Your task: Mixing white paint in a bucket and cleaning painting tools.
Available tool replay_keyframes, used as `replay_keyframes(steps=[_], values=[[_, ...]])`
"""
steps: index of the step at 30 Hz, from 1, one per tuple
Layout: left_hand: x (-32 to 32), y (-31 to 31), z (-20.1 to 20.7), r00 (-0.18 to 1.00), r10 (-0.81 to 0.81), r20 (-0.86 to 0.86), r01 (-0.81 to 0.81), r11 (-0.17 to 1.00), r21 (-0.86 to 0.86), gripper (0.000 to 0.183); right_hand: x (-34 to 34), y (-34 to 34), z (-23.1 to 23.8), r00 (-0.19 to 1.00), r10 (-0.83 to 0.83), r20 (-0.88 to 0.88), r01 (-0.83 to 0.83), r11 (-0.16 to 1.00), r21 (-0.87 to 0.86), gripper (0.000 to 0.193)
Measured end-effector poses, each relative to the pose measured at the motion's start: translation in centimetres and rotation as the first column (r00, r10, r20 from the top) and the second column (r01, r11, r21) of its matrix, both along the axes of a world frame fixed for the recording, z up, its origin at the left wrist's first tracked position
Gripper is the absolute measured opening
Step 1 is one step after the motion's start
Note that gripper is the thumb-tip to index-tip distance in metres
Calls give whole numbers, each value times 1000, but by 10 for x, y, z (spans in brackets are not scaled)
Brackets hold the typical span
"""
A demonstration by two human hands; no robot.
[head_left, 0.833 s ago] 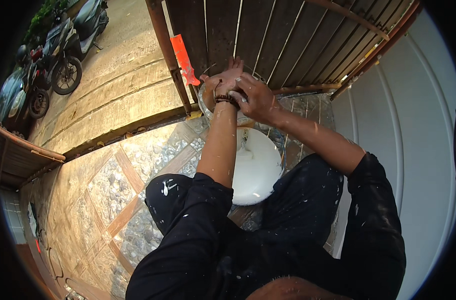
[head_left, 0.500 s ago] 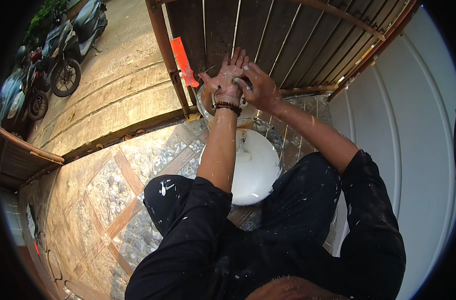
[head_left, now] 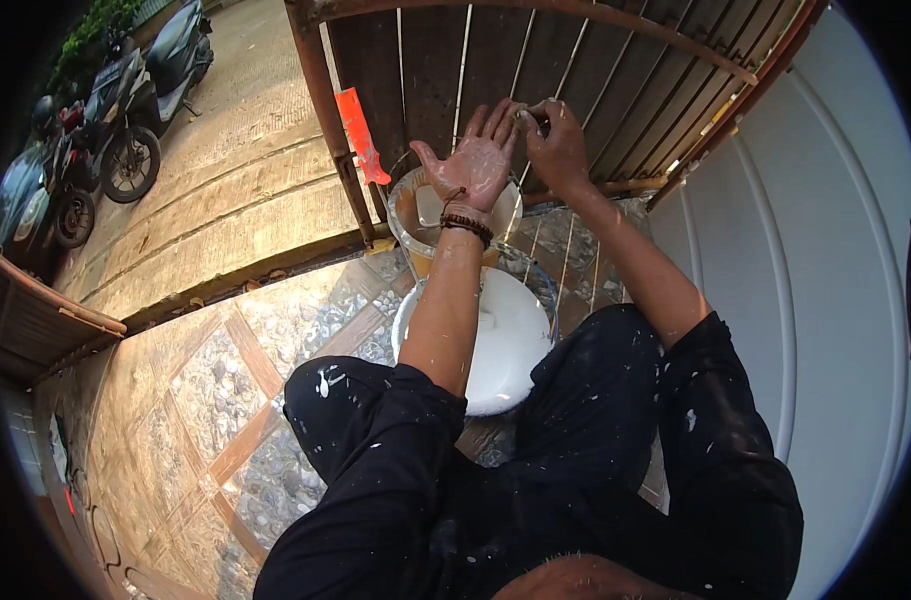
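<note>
My left hand is held palm up with its fingers stretched out, wet and smeared with whitish stuff. A brown beaded bracelet circles that wrist. My right hand is closed in a pinch beside the left fingertips; a small pale bit shows at its fingers, too small to name. Under the left hand stands a yellowish bucket with a pale rim, partly hidden by my wrist. Nearer me, between my knees, is a white round tub, its left side covered by my forearm.
An orange-red tool-shaped piece hangs at the gate's post. The slatted metal gate rises just ahead, and a pale ribbed wall runs along the right. Patterned tiles cover the floor. Motorbikes are parked outside at far left.
My right hand has moved from the left palm out to the left fingertips, slightly up and right. My left hand has shifted a little right, showing more of the bucket.
</note>
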State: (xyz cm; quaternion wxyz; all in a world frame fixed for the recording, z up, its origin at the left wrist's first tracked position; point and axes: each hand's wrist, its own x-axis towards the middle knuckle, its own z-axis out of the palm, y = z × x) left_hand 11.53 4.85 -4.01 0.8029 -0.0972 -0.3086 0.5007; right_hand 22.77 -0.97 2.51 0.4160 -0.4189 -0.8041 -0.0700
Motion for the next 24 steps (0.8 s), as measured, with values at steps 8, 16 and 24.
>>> replay_keyframes(steps=[8,16,24], values=[[18,-7,0,990,-39,-136,56,990,131,134,41,15,-14,985,-148,-86,137,982,-127,14],[25,-21,-14,981,-105,-163,123,987,106,137,55,19,-9,899,-383,-212,373,924,-91,14],[29,-26,-30,979,-188,-83,186,982,-35,148,62,22,-20,966,-216,-143,225,973,44,15]])
